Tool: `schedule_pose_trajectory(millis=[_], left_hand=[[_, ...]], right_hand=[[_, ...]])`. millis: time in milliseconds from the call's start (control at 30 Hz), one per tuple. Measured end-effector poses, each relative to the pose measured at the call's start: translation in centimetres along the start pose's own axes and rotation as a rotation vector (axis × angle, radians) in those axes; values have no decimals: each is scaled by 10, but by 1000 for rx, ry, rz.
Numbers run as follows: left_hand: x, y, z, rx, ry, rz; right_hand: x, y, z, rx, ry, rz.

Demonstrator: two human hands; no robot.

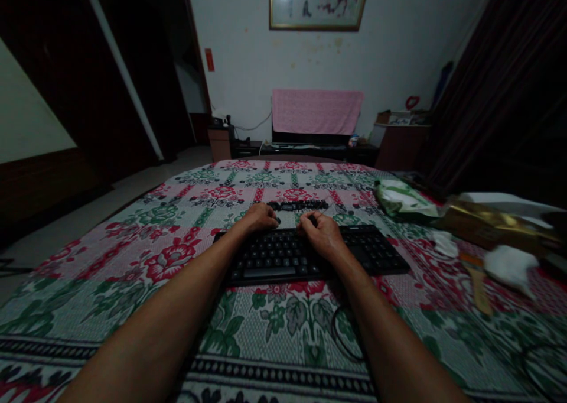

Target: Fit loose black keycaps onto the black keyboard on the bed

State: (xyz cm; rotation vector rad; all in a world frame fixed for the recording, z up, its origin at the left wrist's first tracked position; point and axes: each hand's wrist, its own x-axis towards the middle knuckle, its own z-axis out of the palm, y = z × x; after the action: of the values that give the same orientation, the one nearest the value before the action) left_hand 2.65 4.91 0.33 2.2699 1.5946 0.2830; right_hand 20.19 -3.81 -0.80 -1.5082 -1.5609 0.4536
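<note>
A black keyboard (270,260) lies flat on the flowered tablecloth in front of me. My left hand (261,217) is over its far left edge, fingers curled down, with a small dark bit at the fingertips that I cannot make out. My right hand (322,234) is above the right-middle part of the keyboard, closed in a pinch on a small black piece (313,220), its kind too dim to tell. Just beyond both hands, a row of small black pieces (301,205), looking like loose keycaps, lies on the cloth.
To the right lie a brush (478,285) with a wooden handle, crumpled white tissue (509,267), a green-and-white tissue pack (403,199) and a gold box (491,223). A black cable (343,338) loops near my right forearm. A pink cloth (316,110) hangs at the back.
</note>
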Motion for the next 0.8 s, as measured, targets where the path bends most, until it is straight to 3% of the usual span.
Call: schedule_pose_trajectory(millis=[367,800], left_hand=[[-4,6,2,127,71,-2],[1,7,4,69,53,-78]], right_hand=[[0,0,1,-8,11,-3],[1,1,1,-19,12,8]])
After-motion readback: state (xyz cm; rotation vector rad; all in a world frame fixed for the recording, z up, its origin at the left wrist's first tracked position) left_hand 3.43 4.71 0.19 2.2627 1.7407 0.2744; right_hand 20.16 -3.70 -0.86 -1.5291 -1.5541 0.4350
